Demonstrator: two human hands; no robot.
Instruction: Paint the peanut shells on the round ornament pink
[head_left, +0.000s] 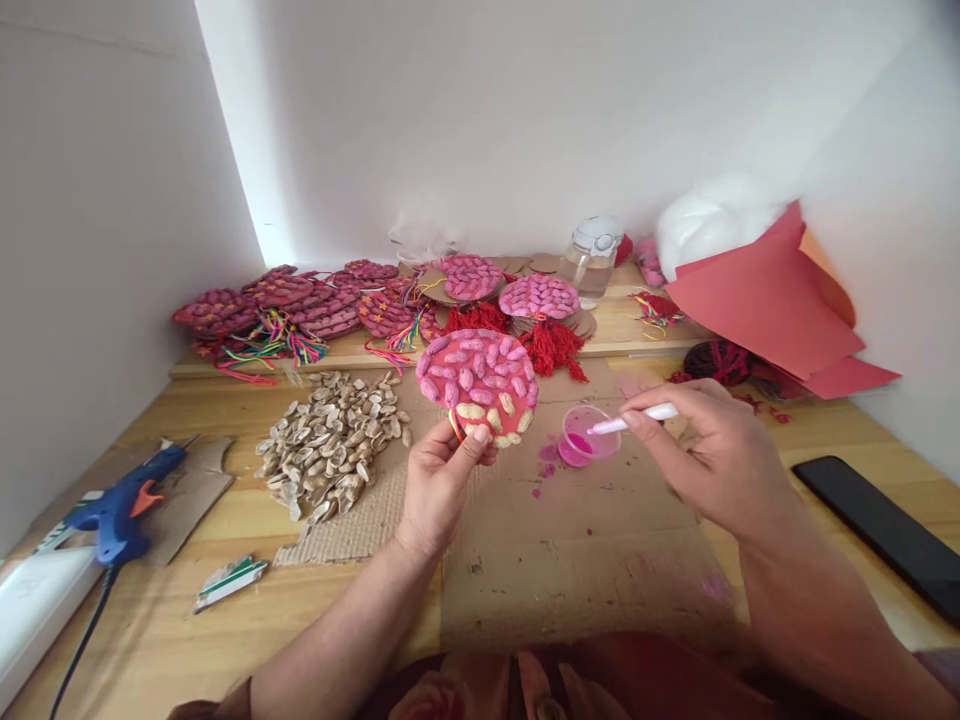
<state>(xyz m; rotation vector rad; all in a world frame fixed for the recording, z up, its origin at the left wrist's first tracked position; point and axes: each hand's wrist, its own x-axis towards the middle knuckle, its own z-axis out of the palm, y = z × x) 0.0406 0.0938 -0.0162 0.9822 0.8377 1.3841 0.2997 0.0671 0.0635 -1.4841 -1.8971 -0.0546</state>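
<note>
Left hand (442,485) pinches shell-covered disc (478,383) by its lower edge, apparently keeping the face unobstructed; right hand (709,450) grips white applicator (641,417), tip at pink-liquid cup (605,446).

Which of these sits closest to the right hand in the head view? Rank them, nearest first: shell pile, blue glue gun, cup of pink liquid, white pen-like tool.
From the right hand:
1. White pen-like tool: held in its fingers.
2. Cup of pink liquid: just to its left.
3. Shell pile: left of the cup.
4. Blue glue gun: far left.
</note>
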